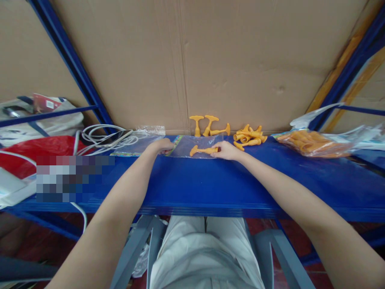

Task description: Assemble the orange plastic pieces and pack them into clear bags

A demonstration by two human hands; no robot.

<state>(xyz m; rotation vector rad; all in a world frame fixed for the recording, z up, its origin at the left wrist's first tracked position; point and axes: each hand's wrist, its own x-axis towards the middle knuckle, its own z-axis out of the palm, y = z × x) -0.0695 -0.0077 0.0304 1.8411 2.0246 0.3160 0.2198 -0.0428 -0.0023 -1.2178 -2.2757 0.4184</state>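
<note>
Pinched closed, my left hand (163, 146) grips the colourful header edge of a clear plastic bag (180, 147) lying flat on the blue shelf. My right hand (226, 151) has its fingers around the hollow end of an orange T-handled plastic piece (200, 150). That piece lies level over the bag, its T end pointing left; whether it is inside or on top I cannot tell. Behind the bag, three like pieces (207, 125) rest near the cardboard wall. A small heap of orange pieces (249, 135) sits just right of my right hand.
A clear bag full of orange pieces (313, 143) lies at the right. More flat clear bags (144, 140) and a coil of white cable (104, 136) are at the left, near a red bag (51, 150). The cardboard wall (186, 60) closes off the back.
</note>
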